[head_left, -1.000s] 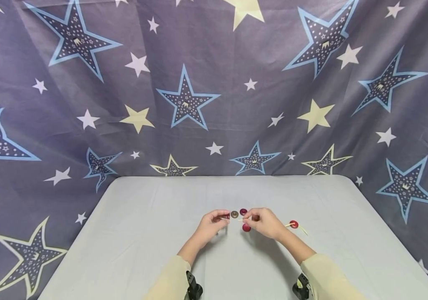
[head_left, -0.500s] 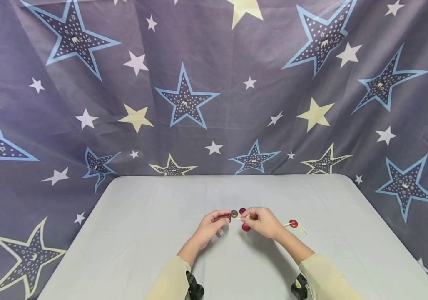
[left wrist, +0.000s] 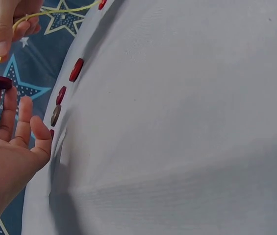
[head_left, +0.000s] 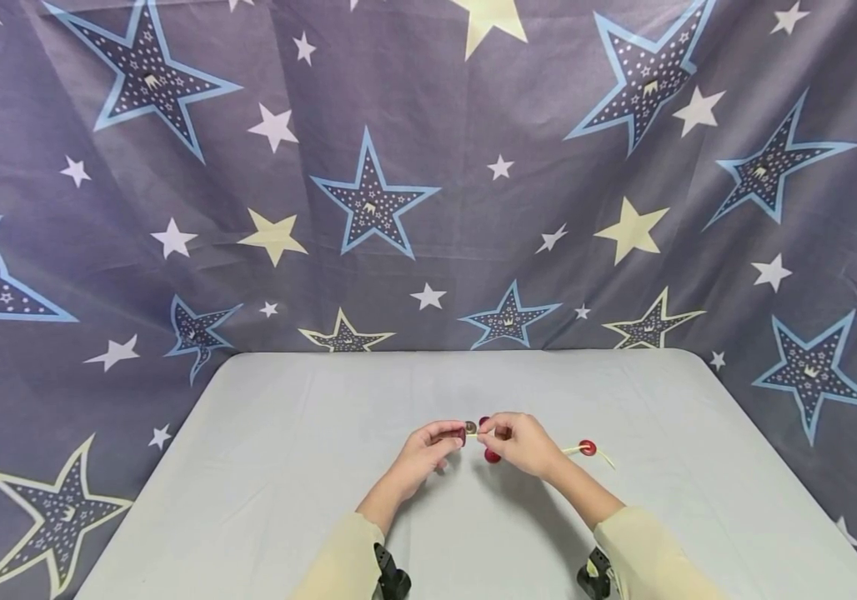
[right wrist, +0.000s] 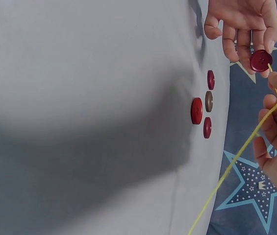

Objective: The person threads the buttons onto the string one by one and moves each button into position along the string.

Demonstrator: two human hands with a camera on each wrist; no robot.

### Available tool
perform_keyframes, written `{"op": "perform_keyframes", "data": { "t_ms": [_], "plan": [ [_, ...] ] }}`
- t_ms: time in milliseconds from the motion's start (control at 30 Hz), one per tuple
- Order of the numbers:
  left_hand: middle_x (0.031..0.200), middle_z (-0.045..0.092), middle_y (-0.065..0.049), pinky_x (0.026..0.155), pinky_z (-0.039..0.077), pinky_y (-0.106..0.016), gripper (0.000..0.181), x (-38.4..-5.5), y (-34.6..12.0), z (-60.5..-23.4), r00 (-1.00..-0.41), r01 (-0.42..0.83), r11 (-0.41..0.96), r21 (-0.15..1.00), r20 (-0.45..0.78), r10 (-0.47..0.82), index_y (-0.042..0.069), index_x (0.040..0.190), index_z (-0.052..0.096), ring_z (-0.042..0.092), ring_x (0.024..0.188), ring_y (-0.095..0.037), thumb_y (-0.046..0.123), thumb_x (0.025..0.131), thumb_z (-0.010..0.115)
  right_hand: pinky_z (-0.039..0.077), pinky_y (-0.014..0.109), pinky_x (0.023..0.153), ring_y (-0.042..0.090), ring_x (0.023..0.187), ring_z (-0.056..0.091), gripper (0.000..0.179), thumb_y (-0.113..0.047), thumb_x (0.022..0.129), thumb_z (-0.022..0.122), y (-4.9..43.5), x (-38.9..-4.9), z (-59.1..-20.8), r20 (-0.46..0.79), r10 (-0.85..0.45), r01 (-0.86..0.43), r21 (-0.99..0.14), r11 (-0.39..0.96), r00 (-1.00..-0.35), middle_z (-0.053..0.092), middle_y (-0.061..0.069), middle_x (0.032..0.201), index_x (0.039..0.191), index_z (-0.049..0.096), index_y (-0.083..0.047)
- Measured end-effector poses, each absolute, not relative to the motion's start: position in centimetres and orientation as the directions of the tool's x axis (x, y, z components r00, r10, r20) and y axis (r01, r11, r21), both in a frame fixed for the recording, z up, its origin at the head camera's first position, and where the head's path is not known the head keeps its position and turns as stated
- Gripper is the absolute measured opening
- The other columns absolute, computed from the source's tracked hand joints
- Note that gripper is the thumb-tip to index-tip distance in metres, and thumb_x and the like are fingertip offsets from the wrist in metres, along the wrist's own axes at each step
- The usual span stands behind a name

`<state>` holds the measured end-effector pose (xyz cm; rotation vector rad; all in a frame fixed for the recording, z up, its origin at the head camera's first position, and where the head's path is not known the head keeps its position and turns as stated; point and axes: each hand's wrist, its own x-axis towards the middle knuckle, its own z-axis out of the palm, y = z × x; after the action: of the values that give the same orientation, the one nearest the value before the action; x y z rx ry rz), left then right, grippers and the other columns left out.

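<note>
"What have you got in your left hand?"

"My left hand (head_left: pixel 417 450) pinches a dark red button (right wrist: pixel 261 60) between thumb and fingertips, raised above the table (head_left: pixel 308 458). Its face is turned toward my other hand."

"And the right?"

"My right hand (head_left: pixel 524 446) grips a yellow cord (right wrist: pixel 235 157) close to its tip, thumb against finger. The tip meets the button at one of its holes; I can't tell whether it comes out on the far side."

"Where does the rest of that cord go?"

"It runs back past my right wrist to a red button (head_left: pixel 588 447) lying on the table to the right. The cord is threaded through that one, and a short end sticks out beyond it."

"Any others?"

"Four loose ones, near my hands. A brown button (right wrist: pixel 209 101) lies between two deep red buttons (right wrist: pixel 211 80), and a brighter red button (right wrist: pixel 196 110) sits just beside them, nearer to me."

"What's behind the table?"

"A purplish-grey cloth (head_left: pixel 458 217) printed with stars."
</note>
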<state>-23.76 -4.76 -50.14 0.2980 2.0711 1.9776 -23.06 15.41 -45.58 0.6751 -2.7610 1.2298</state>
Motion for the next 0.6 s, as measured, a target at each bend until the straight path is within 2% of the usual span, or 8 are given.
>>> {"op": "perform_keyframes", "data": {
  "t_ms": [167, 367, 600],
  "plan": [
    [0.106, 0.067, -0.005, 0.056, 0.045, -0.021, 0.039, -23.59, -4.96, -50.06, -0.934, 0.035, 0.027, 0.999, 0.023, 0.356, 0.005, 0.12, 0.06, 0.053, 0.079, -0.012, 0.026, 0.087, 0.063, 0.037, 0.019, 0.049, 0.002, 0.051, 0.04, 0.008, -0.018, 0.086, 0.066, 15.34, -23.06, -45.61, 0.209, -0.37, -0.402, -0.7, 0.59, -0.905, 0.053, -0.006, 0.059, 0.089, 0.071, -0.013],
    [0.115, 0.063, -0.017, 0.058, 0.044, -0.021, 0.038, -23.67, -4.69, -49.89, -0.938, -0.032, 0.048, 0.998, -0.047, 0.344, 0.005, 0.121, 0.059, 0.053, 0.083, -0.012, 0.019, 0.087, 0.062, 0.037, 0.02, 0.049, 0.003, 0.051, 0.04, 0.01, -0.018, 0.086, 0.066, 15.25, -23.04, -45.6, 0.189, -0.363, -0.383, -0.705, 0.597, -0.912, 0.053, -0.006, 0.059, 0.09, 0.071, -0.011],
    [0.118, 0.061, -0.02, 0.064, 0.044, -0.026, 0.036, -23.68, -4.54, -49.78, -0.937, -0.036, 0.062, 0.997, -0.055, 0.344, 0.006, 0.122, 0.059, 0.053, 0.085, -0.007, 0.017, 0.089, 0.061, 0.037, 0.02, 0.049, 0.002, 0.05, 0.041, 0.009, -0.017, 0.086, 0.065, 15.19, -23.09, -45.59, 0.187, -0.364, -0.383, -0.703, 0.599, -0.912, 0.053, -0.006, 0.059, 0.09, 0.071, -0.011]
  ]
}}
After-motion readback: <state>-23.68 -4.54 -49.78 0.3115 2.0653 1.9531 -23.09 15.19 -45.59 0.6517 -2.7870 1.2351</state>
